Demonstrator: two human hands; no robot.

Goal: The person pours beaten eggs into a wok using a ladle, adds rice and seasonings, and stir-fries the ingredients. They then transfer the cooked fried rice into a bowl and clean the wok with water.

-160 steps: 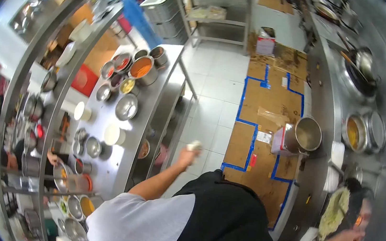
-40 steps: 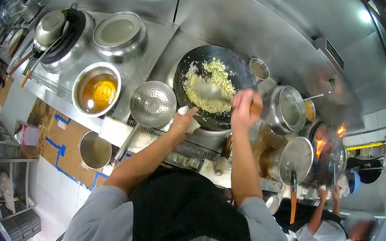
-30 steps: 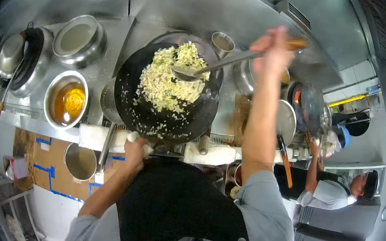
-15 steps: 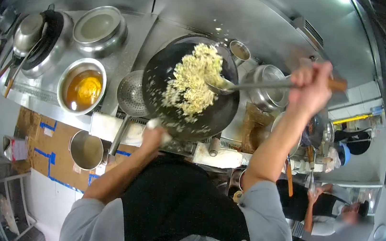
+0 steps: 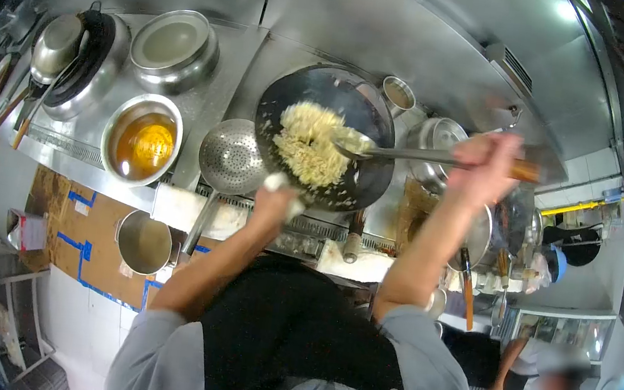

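A black wok (image 5: 372,183) tilts over the stove with a pale yellow heap of fried rice (image 5: 313,152) in it. My left hand (image 5: 271,209) is closed at the wok's near left edge, around a white cloth (image 5: 295,207); the exact grip on the wok is hidden. My right hand (image 5: 484,169) is wrapped round the long handle of a metal ladle (image 5: 418,154), whose wooden end sticks out to the right. The ladle's bowl touches the rice. Left of the wok lies a perforated skimmer (image 5: 231,155), close to my left hand.
A bowl of amber oil (image 5: 109,150) and a lidded pot (image 5: 166,83) stand on the left counter. A steel pot (image 5: 123,238) sits below. Right of the wok are a small metal cup (image 5: 398,95) and stacked pots (image 5: 432,136). A co-worker (image 5: 513,368) stands at far right.
Rice grains that were flying above the wok's far rim are down in the wok, and the heap is more compact. My right hand and the ladle handle are lower.
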